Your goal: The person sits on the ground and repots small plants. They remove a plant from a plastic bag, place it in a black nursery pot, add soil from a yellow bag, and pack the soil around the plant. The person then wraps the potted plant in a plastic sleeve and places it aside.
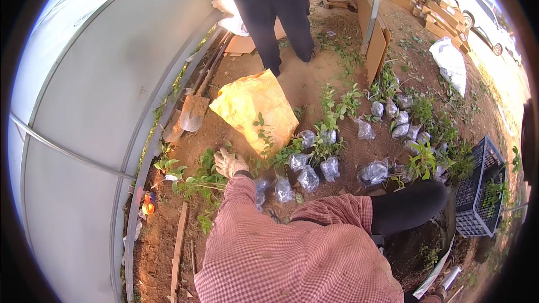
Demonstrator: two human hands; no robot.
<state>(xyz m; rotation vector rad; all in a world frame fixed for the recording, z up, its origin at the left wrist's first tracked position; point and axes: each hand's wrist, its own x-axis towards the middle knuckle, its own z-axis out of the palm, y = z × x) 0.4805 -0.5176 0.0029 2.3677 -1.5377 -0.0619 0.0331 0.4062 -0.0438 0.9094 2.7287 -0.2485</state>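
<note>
- Seedling (pixel 197 182) at the left hand: leafy green plant lying on bare red soil just beside the greenhouse wall (pixel 84 106); its root end cannot be made out under the leaves.
- Orientation: long axis runs roughly left to right across the ground, foliage spreading toward the wall, stem end toward the hand; it lies flat rather than standing.
- Left hand (pixel 229 163): pale work glove, fingers loosely spread and curled downward over the seedling's stem; whether they actually grip it cannot be told.
- Right hand: out of sight, hidden behind the checked red sleeve (pixel 292 247) and the bent knee.
- Bagged seedlings (pixel 309 177): a cluster with roots wrapped in clear plastic, lying just right of the hand; a second cluster (pixel 401 126) lies farther right, near the black crate (pixel 477 191).
- Progress, as judged: early. Nearly all plants appear to be in their bags still, and none is visibly set upright in the soil.
- Yellow bag (pixel 252 106): crumpled on the ground beyond the seedlings.
- Shovel (pixel 193 109): blade resting on soil along the wall base.
- Second person (pixel 275 5): dark trousers, standing beyond the yellow bag, well apart from the hand.
</note>
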